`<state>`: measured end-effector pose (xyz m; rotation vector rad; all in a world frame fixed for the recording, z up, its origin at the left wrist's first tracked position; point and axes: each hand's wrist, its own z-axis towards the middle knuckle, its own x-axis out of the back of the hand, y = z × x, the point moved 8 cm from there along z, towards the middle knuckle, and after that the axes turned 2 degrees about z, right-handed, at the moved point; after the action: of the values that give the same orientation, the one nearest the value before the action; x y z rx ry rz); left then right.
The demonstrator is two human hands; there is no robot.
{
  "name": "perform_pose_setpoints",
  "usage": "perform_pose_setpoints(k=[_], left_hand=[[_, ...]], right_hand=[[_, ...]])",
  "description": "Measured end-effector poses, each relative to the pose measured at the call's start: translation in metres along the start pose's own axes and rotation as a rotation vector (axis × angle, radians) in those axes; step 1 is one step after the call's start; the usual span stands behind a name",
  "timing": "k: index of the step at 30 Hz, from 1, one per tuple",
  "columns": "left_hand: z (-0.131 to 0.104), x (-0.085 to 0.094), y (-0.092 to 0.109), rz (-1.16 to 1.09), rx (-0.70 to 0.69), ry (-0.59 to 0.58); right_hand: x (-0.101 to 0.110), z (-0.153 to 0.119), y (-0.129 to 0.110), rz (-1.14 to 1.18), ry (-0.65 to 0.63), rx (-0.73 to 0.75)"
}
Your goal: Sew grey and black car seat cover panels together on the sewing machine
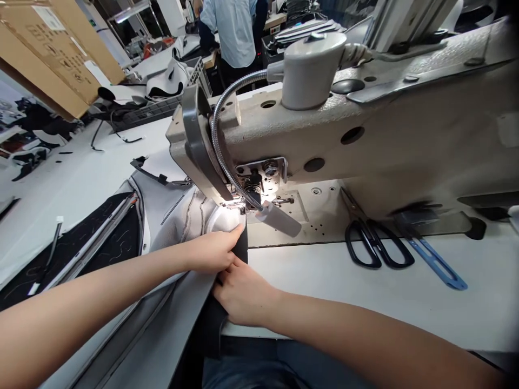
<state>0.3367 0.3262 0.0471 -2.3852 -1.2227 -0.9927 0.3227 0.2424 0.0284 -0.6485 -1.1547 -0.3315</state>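
A grey fabric piece (182, 216) with black backing lies under the needle area (239, 204) of a beige industrial sewing machine (365, 129). My left hand (213, 249) presses flat on the grey fabric just in front of the needle, fingers together. My right hand (243, 292) pinches the dark edge of the fabric (241, 246) at the table's front edge, directly beneath my left hand. A small lamp on a flexible metal neck (279, 219) lights the presser foot.
Black-handled scissors (377, 243) and a blue tool (436, 262) lie on the white table (365, 286) to the right of the needle. Cardboard boxes (52, 48) stand at the far left. A person in a light shirt (233, 32) stands at the back.
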Motion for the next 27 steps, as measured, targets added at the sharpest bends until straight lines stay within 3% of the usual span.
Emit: perform_pose_setpoints(k=[3,6,10,15,18,23,27], left_hand=[[0.009,0.005,0.004,-0.004,0.001,0.039],[0.015,0.013,0.008,-0.043,-0.013,0.167],[0.013,0.009,0.012,0.017,0.021,0.307],[-0.010,-0.027,0.005,0.257,0.200,0.137],[-0.023,-0.039,0.002,0.185,0.179,0.030],[-0.021,-0.028,0.008,-0.121,0.007,0.071],[-0.009,-0.020,0.007,-0.232,0.006,0.081]], right_hand=[[-0.005,0.006,0.008,0.040,-0.027,-0.057],[-0.015,0.014,0.013,0.112,-0.116,-0.134],[-0.020,0.014,0.002,0.127,-0.121,-0.178],[-0.012,-0.007,-0.049,0.085,0.050,0.079],[-0.014,-0.010,-0.060,0.051,0.082,0.111],[-0.022,0.001,-0.058,0.160,0.086,0.084],[-0.032,0.003,-0.055,0.215,0.080,0.051]])
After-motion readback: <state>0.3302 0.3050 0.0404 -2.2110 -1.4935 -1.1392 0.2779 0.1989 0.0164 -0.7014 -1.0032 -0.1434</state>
